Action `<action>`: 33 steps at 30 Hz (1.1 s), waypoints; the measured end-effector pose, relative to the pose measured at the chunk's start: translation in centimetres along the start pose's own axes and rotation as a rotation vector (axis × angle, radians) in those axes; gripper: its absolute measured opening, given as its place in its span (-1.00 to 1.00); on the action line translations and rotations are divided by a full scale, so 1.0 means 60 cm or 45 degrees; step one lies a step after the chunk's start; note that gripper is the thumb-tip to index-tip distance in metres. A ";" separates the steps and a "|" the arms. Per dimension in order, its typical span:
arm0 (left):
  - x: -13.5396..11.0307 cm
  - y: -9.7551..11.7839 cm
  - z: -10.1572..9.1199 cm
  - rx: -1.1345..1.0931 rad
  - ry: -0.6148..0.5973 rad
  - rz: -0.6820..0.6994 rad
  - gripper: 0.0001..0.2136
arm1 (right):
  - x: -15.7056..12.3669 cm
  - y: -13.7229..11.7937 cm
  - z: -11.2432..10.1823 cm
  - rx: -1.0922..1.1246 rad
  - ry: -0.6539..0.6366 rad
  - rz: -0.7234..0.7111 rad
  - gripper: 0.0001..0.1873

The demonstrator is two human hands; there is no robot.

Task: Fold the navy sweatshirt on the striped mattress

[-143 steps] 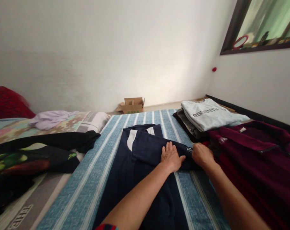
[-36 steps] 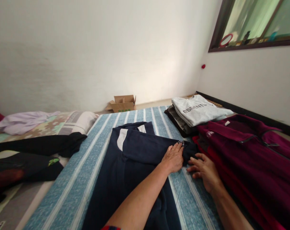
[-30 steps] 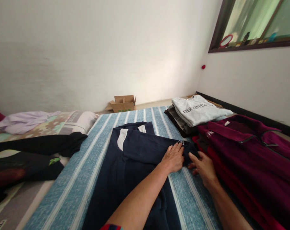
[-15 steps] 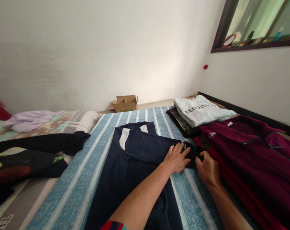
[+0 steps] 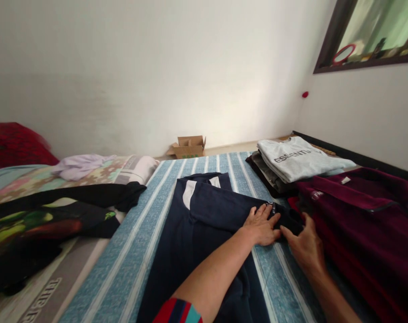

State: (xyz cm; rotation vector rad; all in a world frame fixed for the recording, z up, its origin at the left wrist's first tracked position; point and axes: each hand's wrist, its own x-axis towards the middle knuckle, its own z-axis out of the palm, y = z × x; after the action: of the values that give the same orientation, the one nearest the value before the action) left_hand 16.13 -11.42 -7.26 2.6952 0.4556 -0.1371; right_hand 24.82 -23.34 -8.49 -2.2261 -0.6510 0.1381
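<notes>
A navy sweatshirt (image 5: 220, 204) with white patches lies on the striped blue bedspread (image 5: 136, 233). Its sleeve is folded across toward the right. My left hand (image 5: 261, 226) presses flat on that sleeve, fingers spread, beside small white lettering near the cuff. At the sleeve's end is my right hand (image 5: 306, 244), with thumb and index finger apart and touching the cuff's edges; its other fingers are mostly hidden. The lower part of the sweatshirt passes partly behind my left forearm.
Close on the right lies a pile topped by a maroon zip garment (image 5: 361, 215). Behind it, a grey "ESSENTIALS"-type sweatshirt (image 5: 298, 157) tops another stack. A black printed garment (image 5: 89, 215) and a lilac cloth (image 5: 82, 166) lie left. An opened cardboard box (image 5: 190, 147) stands by the wall.
My right thumb and index finger have spread from a pinch at the cuff. The left hand remains flat on the sleeve. The view has turned slightly left.
</notes>
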 end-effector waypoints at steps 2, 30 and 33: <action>-0.002 0.000 0.007 -0.003 0.029 0.007 -0.38 | -0.001 0.003 0.005 0.005 -0.019 -0.008 -0.15; -0.144 -0.259 -0.088 0.123 0.392 -0.916 -0.46 | 0.004 0.017 0.008 0.383 -0.100 0.254 -0.31; -0.145 -0.265 -0.088 0.061 0.430 -0.891 -0.44 | -0.002 -0.014 -0.012 0.334 -0.114 0.206 -0.51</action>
State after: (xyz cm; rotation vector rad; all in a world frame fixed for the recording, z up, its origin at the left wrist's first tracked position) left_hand 2.78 1.91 -6.94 2.4829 1.4954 0.1202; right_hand 24.57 -23.41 -7.38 -2.0245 -0.4694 0.3849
